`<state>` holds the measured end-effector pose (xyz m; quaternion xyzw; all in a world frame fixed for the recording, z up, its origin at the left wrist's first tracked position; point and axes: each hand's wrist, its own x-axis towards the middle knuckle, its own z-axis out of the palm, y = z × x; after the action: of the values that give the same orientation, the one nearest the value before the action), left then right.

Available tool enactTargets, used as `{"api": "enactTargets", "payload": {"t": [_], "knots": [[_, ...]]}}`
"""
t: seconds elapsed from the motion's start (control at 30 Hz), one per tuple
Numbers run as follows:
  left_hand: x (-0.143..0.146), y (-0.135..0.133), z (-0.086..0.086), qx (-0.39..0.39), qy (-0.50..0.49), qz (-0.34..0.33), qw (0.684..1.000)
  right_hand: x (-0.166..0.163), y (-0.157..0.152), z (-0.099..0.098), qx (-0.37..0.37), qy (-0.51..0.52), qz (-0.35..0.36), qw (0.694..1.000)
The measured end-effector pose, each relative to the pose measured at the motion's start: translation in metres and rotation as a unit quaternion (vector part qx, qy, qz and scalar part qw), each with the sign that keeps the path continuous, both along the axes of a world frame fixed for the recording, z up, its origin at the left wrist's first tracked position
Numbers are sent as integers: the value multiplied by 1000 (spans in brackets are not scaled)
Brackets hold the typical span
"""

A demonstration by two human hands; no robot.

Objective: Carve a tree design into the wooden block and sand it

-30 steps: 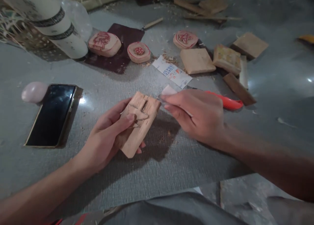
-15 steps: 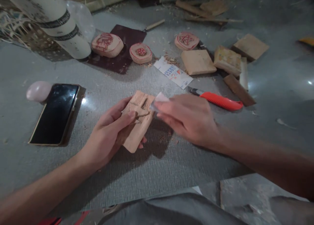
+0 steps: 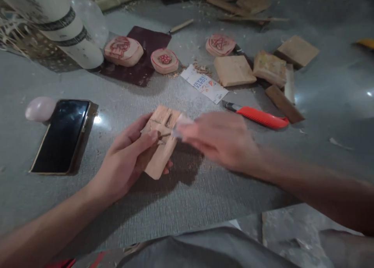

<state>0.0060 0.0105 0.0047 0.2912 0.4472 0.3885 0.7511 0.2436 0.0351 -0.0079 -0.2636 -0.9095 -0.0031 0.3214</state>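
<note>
My left hand (image 3: 125,155) grips a small carved wooden block (image 3: 160,158), thumb on its top face and fingertips showing beneath its right edge. Dark grooves cut a figure into the upper part of the block. In my right hand (image 3: 222,139), blurred by motion, a small folded piece of sandpaper (image 3: 179,124) is pinched and pressed at the block's right edge. Behind the hands lies a sandpaper strip (image 3: 204,84), its printed white back up. A utility knife (image 3: 261,117) with a red handle rests beyond my right hand.
At the left are a phone (image 3: 61,135) and a pale egg-shaped object (image 3: 40,108). Wooden pieces with red drawings (image 3: 124,51) and plain wood blocks (image 3: 234,70) stand farther back. A white cylinder (image 3: 78,45) leans in at the upper left. Wood shavings (image 3: 201,68) lie scattered.
My right hand has shifted slightly left with the sandpaper, along the block's edge. The left hand still holds the block. The whole view has moved a little.
</note>
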Motion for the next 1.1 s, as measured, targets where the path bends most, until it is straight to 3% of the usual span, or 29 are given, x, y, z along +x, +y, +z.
{"api": "enactTargets", "payload": {"t": [0.07, 0.2, 0.3, 0.47, 0.6, 0.73, 0.77, 0.83, 0.9, 0.97, 1.03, 1.1], "knots": [[0, 0, 0, -7, 3, -8, 1000, 1, 0, 0, -5, 5, -27, 1000], [-1, 0, -1, 15, 3, 13, 1000, 0, 1, -1, 35, -30, 65, 997], [-1, 1, -2, -7, 2, -6, 1000, 1, 3, -2, -2, 10, -23, 1000], [-2, 2, -2, -1, -13, 22, 1000, -1, 1, 1, 32, -29, 50, 998], [-2, 1, -1, -9, -6, -4, 1000, -1, 1, 1, 6, -14, -24, 1000], [-2, 0, -3, 14, -8, 13, 1000, -2, 0, -2, 58, 12, 73, 996], [-2, 0, -3, 15, -7, 14, 1000, -2, 1, -3, 39, -12, 80, 996], [-2, 0, -3, 9, -6, -3, 1000, -1, 2, -4, -7, 6, 10, 1000], [-3, -1, -3, 4, -3, -13, 1000, -1, 2, -5, 2, 22, -10, 1000], [-3, -1, -3, 12, -2, 5, 1000, -2, 1, -6, 52, 8, 47, 998], [-2, -1, -2, 17, -2, 23, 1000, -2, 0, -6, 55, 2, 86, 995], [-2, 1, -1, 6, 0, 3, 1000, 0, 1, -5, -12, 17, 13, 1000]]}}
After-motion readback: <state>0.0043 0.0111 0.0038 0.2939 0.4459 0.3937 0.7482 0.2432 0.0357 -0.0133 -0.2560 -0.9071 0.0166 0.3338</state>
